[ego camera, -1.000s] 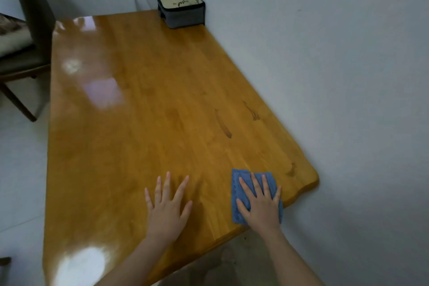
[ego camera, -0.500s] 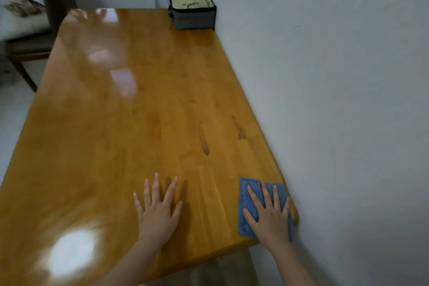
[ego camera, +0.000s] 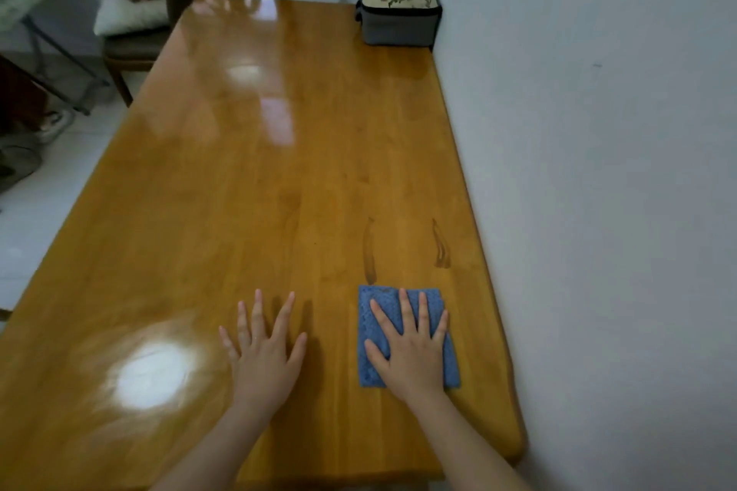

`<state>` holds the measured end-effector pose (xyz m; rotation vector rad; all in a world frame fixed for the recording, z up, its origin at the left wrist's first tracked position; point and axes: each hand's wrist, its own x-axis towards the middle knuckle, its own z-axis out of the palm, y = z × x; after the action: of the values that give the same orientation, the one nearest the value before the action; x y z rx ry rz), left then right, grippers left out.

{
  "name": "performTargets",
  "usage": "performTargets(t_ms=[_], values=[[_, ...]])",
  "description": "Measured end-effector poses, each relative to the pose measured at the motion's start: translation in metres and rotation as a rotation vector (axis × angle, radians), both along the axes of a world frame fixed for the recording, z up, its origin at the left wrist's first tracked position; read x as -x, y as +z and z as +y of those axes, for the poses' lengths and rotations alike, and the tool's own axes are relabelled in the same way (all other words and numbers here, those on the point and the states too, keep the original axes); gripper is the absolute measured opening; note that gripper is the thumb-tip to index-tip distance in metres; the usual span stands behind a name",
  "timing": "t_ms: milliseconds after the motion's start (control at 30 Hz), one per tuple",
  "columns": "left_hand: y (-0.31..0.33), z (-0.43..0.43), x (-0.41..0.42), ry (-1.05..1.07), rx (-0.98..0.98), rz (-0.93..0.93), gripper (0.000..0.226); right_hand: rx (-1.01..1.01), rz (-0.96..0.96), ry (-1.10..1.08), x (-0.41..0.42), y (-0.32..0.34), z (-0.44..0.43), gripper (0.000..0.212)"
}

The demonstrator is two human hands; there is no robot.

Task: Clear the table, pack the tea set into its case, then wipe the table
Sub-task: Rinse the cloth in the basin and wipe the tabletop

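Wooden tabletop point(ego camera: 259, 211), glossy, with the left grip point(ego camera: 265, 359) laid flat and empty at 6 o'clock, fingers straight and spread. At 5 o'clock the right grip point(ego camera: 412, 359), likewise open-palmed with straight fingers, presses on the folded blue cloth point(ego camera: 371, 303), which looks soft, light and limp, and so is probably best driven by flat palm pressure at its centre rather than pinched at an edge, where it might bunch. Two dark streaks point(ego camera: 370, 251) lie just beyond the cloth at its 12 o'clock; the closed grey case point(ego camera: 399, 24) stands at the tabletop's 1 o'clock corner.
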<state>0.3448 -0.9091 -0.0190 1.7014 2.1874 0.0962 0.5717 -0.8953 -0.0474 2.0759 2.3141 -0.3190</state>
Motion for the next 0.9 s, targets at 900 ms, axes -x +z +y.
performTargets(t_ms=[900], values=[[-0.011, 0.045, 0.062, -0.016, -0.116, 0.093, 0.068, 0.154, -0.083, 0.040, 0.040, 0.010, 0.248, 0.066]])
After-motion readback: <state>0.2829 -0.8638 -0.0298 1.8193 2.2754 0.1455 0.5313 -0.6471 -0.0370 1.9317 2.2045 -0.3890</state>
